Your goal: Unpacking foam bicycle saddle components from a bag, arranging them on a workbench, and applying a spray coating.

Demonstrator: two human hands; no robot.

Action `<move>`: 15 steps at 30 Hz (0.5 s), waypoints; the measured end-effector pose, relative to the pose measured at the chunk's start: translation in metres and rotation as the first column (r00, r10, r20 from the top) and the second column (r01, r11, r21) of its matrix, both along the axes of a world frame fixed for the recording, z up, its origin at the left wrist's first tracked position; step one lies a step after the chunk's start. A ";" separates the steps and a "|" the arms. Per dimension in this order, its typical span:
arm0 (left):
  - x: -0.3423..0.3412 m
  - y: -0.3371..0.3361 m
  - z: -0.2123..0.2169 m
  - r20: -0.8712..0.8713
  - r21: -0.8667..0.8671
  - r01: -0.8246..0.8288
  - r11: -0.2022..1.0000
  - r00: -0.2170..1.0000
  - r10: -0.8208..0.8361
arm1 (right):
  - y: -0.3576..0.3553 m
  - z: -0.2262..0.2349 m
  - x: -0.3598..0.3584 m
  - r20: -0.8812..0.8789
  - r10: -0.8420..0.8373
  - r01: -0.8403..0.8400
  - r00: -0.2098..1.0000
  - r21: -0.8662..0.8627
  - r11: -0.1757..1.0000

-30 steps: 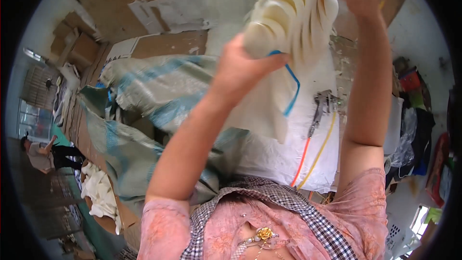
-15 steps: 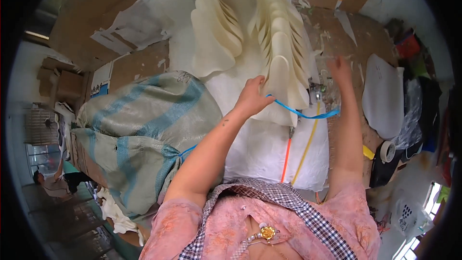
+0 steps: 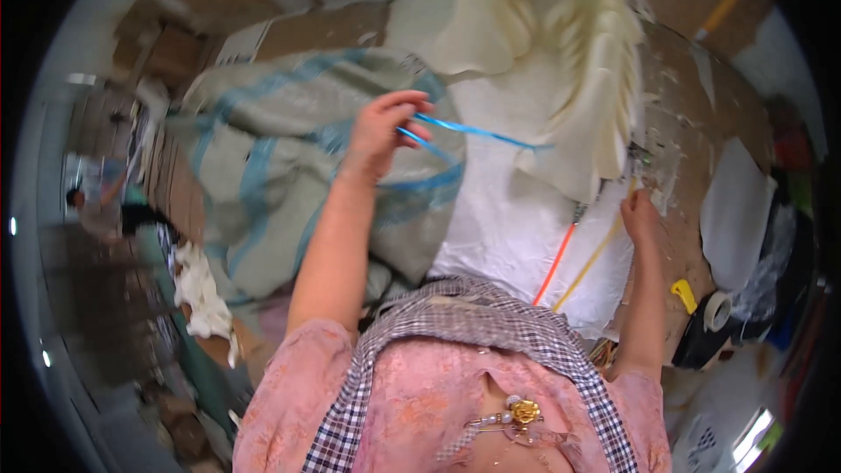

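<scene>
My left hand (image 3: pixel 385 127) is raised over the grey-green woven sack (image 3: pixel 254 158) with teal stripes. Its bent fingers grip a thin blue plastic strip (image 3: pixel 482 131), which stretches right to the cream pieces and also loops down near the sack. Those cream, curved, thin pieces (image 3: pixel 583 114) overlap in two rows on white sheeting (image 3: pixel 499 219). To their right, my right hand (image 3: pixel 641 213) is low beside a yellow cord (image 3: pixel 589 252), fingers bunched; what they hold, if anything, cannot be made out. An orange cord (image 3: pixel 556 261) with a metal end lies just left of it.
Brown cardboard (image 3: pixel 692 149) with scraps covers the right side, bearing a flat white panel (image 3: pixel 736 215). A tape roll (image 3: pixel 718 309) and a yellow object (image 3: pixel 683 295) sit at the right edge. Crumpled white cloth (image 3: pixel 203 293) lies far left, where another person (image 3: pixel 101 210) is visible.
My left hand has moved left and up off the cream pieces, pulling the blue strip along. My right hand has let go of the strip's other end and come down beside the yellow cord. The view has shifted.
</scene>
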State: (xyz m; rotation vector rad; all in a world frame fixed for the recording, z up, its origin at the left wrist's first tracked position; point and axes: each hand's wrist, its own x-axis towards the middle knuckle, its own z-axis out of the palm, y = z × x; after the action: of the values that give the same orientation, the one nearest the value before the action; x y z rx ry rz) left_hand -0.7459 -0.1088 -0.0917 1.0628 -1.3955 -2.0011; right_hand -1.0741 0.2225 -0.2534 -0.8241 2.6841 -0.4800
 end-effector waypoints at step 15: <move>0.645 0.380 -0.016 -0.192 0.245 -0.655 -0.715 -0.755 0.626 | -0.137 0.143 0.150 0.004 0.558 -0.451 0.830 -0.586 0.674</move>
State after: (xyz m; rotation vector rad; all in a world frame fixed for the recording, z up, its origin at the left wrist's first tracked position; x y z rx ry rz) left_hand -0.1006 0.2712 -0.1081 1.0190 0.3859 -0.1413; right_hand -0.9237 0.0857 -0.1107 -1.5440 1.9973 -1.1624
